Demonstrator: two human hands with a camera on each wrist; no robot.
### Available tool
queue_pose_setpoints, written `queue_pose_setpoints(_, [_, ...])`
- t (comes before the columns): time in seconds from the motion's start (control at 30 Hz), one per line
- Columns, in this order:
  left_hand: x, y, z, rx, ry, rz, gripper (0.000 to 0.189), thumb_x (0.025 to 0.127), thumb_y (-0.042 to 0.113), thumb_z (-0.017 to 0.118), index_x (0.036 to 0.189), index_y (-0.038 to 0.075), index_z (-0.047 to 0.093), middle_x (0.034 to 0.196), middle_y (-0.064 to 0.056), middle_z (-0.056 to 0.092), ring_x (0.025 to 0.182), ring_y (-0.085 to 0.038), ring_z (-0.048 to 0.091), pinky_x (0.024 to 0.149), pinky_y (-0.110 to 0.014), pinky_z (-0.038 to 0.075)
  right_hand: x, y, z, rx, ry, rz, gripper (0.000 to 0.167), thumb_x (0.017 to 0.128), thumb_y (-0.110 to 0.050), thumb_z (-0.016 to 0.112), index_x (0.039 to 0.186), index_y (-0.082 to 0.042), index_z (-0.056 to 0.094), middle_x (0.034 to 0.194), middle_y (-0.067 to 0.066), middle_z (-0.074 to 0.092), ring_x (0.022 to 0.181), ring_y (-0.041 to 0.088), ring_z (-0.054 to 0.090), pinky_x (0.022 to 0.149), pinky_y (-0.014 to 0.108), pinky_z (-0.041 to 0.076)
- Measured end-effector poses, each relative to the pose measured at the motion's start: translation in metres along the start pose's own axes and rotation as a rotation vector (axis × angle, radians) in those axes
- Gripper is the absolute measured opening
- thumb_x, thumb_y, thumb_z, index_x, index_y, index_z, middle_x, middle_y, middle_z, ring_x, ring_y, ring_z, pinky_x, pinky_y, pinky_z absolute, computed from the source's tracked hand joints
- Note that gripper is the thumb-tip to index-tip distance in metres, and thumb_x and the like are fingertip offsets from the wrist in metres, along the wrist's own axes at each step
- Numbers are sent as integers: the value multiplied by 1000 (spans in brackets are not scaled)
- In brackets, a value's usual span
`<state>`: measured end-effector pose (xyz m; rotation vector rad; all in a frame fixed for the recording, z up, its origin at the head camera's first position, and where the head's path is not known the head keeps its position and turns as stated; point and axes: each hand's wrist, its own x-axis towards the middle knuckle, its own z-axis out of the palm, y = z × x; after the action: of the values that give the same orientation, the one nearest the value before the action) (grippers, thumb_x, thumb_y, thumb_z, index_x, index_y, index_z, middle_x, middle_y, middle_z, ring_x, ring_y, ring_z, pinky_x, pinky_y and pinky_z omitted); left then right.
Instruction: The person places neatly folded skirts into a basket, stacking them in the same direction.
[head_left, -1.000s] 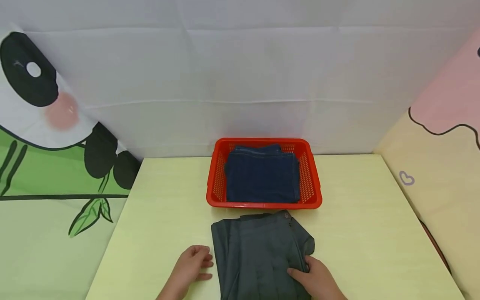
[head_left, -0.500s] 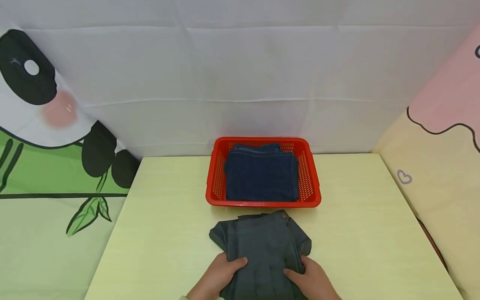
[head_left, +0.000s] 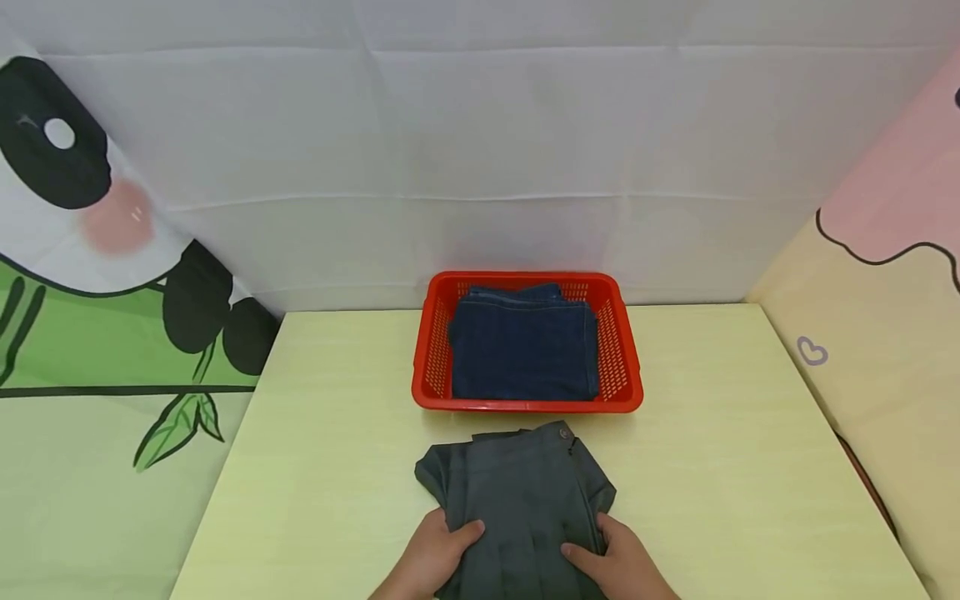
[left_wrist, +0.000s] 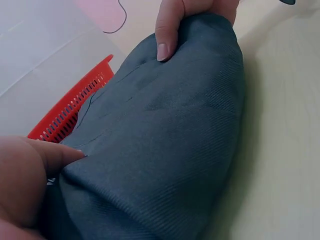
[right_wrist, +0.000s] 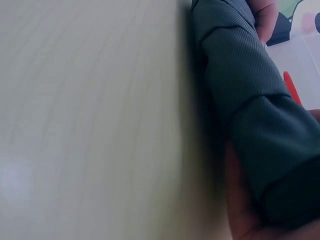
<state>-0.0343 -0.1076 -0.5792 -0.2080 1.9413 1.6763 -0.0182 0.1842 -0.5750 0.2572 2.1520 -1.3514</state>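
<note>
A dark grey pleated skirt [head_left: 517,483] lies folded at the table's front, its buttoned corner pointing toward the red basket. My left hand [head_left: 433,552] grips its left side, thumb on top and the other fingers tucked underneath. On the opposite side my right hand [head_left: 624,560] holds the cloth the same way. The left wrist view shows the skirt [left_wrist: 165,115] bulging between both hands, its near edge raised in a thick fold. From the right wrist, the rolled edge of the skirt [right_wrist: 250,75] casts a shadow on the table, with right-hand fingers [right_wrist: 239,190] under it.
Just beyond the skirt, a red plastic basket [head_left: 527,407] stands at the table's back edge. Folded blue jeans [head_left: 525,350] lie inside it. The pale yellow table [head_left: 315,433] meets a white cloth backdrop [head_left: 495,150], with printed panels at both sides.
My left hand has come in from beside the skirt and taken hold of its left side, drawing that edge inward. The right hand keeps its hold; both hands have shifted slightly left.
</note>
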Motion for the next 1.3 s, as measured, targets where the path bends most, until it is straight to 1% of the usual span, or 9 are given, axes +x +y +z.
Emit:
queue_pose_setpoints(0.2, [-7,9,0,70,4,21,57,100,31,67,133,-13,56,120,-15,69,104,-27,70,90,-44,57,-8,-9,-3,22,-23,-5,80,89,-50,79,137,9,54,122,15,68,108,31,66,92,53,55])
queue_pose_setpoints(0.43, [-17,31,0,98,-9,0,57,99,35,68,134,-9,58,122,-12,70,106,-24,70,92,-44,57,-21,-19,-10,78,-41,-67,66,93,-41,77,133,7,56,118,12,69,103,27,67,88,48,57])
queue_pose_setpoints(0.53, [-23,43,-1,82,-24,-5,58,99,36,68,136,-7,57,126,-12,69,108,-23,70,94,-45,56,-28,-31,-15,91,-42,-82,63,94,-39,76,133,6,56,118,12,69,103,26,67,88,47,57])
queue_pose_setpoints(0.67, [-31,63,-3,35,-32,11,60,98,37,70,139,-4,56,128,-10,68,109,-23,69,96,-46,55,-39,-51,-26,125,-45,-90,66,94,-38,77,138,6,53,126,14,66,111,28,65,92,46,57])
queue_pose_setpoints(0.8, [-37,87,-8,-35,-59,76,58,99,35,69,142,-3,54,128,-9,69,109,-23,70,96,-42,55,-44,-72,-38,125,-7,-118,66,92,-36,79,139,3,55,130,14,65,113,26,65,94,46,56])
queue_pose_setpoints(0.97, [-33,124,-15,-27,-95,228,51,102,27,66,142,-3,55,124,-12,71,106,-24,71,94,-37,56,-43,-96,-55,182,4,-266,57,94,-26,78,137,5,56,127,16,68,106,25,70,90,37,59])
queue_pose_setpoints(1.07, [-30,147,-18,-3,-110,294,49,103,23,65,144,0,54,127,-12,70,107,-24,72,95,-38,56,-44,-112,-65,215,0,-376,53,96,-20,75,137,7,55,127,20,68,102,24,72,86,35,60])
queue_pose_setpoints(1.2, [-24,177,-24,41,-97,351,50,103,23,65,147,4,51,132,-11,67,109,-26,71,97,-41,55,-46,-136,-79,221,37,-505,48,96,-14,74,135,7,56,126,23,67,98,25,74,83,37,61])
queue_pose_setpoints(1.3, [-16,199,-29,68,-74,374,51,103,25,65,148,8,49,135,-8,65,111,-25,70,99,-43,54,-39,-153,-89,204,83,-580,42,95,-10,74,132,7,59,122,22,68,96,25,74,82,39,61])
